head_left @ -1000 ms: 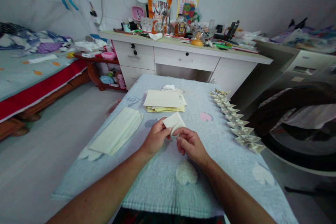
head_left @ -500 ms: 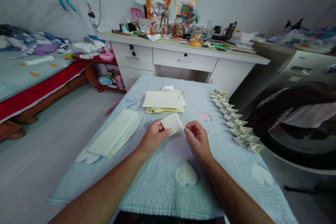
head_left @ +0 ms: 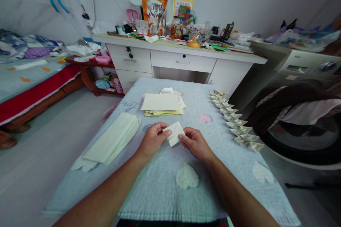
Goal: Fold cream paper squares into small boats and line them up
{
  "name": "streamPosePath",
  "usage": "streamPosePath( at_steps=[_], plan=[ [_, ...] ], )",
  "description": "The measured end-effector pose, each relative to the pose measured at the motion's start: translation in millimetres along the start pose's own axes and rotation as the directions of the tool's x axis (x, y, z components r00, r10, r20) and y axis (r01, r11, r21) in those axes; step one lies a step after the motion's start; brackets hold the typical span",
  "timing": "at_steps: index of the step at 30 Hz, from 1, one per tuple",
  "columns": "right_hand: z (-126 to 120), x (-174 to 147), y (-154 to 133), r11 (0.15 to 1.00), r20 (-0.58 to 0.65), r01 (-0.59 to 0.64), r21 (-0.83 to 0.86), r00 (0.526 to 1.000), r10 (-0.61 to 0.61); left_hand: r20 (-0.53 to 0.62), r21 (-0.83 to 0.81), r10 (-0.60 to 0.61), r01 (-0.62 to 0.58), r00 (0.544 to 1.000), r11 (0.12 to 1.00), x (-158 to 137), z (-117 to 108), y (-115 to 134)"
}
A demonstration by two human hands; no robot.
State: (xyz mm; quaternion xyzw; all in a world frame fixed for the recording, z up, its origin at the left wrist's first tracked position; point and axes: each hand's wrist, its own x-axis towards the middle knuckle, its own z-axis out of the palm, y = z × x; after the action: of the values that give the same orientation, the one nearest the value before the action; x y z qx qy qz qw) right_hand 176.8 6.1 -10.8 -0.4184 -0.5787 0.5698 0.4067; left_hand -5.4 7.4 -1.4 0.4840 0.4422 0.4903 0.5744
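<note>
A small square of folded white paper [head_left: 175, 134] is held up over the cloth-covered table, one corner towards me. My left hand [head_left: 155, 137] pinches its left corner, thumb on top. At the opposite corner my right hand [head_left: 194, 140] grips the paper between thumb and fingers. Just beyond lies a stack of cream and yellow paper sheets [head_left: 160, 102]. Left of my hands rests a pile of long pale paper sheets [head_left: 112, 138]. Along the table's right side runs a row of several folded paper boats [head_left: 236, 122], nested closely.
The table wears a light blue cloth [head_left: 149, 191] with heart patterns. Behind it stands a white desk [head_left: 183, 60] crowded with jars and a snack bag [head_left: 153, 9]. A washing machine [head_left: 301, 67] is at the right, a bed [head_left: 32, 67] at the left.
The folded paper has turned and now shows as a square. My right hand has come in from beside it to grip its right corner. The view has shifted slightly.
</note>
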Motion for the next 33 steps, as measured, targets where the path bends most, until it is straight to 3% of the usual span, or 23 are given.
streamPosePath(
  at_steps=[5, 10, 14, 19, 22, 25, 29, 33],
  plan=[
    [-0.3, 2.7, 4.9, 0.997, -0.074, 0.079, -0.014, 0.994, -0.080, 0.063, 0.065, -0.036, 0.032, 0.997, 0.997, -0.8, 2.5, -3.3],
    [-2.4, 0.9, 9.1, 0.937, -0.122, 0.066, -0.344, 0.986, -0.114, 0.068, 0.313, 0.052, -0.071, 0.996, 0.947, -0.3, 0.7, -12.1],
    [-3.9, -0.4, 6.7, 0.796, -0.117, 0.044, -0.604, 0.983, -0.143, 0.131, 0.568, 0.074, -0.135, 0.989, 0.812, -1.1, -1.4, -14.3],
    [-2.2, -0.7, 2.8, 0.580, -0.111, -0.007, -0.814, 0.983, -0.144, 0.212, 0.799, 0.168, -0.269, 0.963, 0.538, -2.3, -1.2, -12.3],
    [-1.6, -1.8, 2.1, 0.511, -0.123, -0.036, -0.859, 0.983, -0.137, 0.246, 0.839, 0.236, -0.328, 0.940, 0.435, -2.5, -2.2, -13.4],
    [-3.0, -2.2, 2.8, 0.491, -0.112, -0.019, -0.871, 0.981, -0.160, 0.299, 0.822, 0.240, -0.377, 0.923, 0.426, -2.8, -3.1, -14.0],
    [-5.0, -0.8, 5.7, 0.468, 0.007, 0.102, -0.878, 0.980, -0.201, 0.454, 0.753, 0.217, -0.502, 0.864, 0.426, -4.2, -2.7, -14.3],
    [-3.6, -0.7, 8.0, 0.392, 0.109, 0.176, -0.903, 0.976, -0.188, 0.533, 0.745, 0.179, -0.559, 0.827, 0.363, -7.2, -2.3, -13.5]
  ],
)
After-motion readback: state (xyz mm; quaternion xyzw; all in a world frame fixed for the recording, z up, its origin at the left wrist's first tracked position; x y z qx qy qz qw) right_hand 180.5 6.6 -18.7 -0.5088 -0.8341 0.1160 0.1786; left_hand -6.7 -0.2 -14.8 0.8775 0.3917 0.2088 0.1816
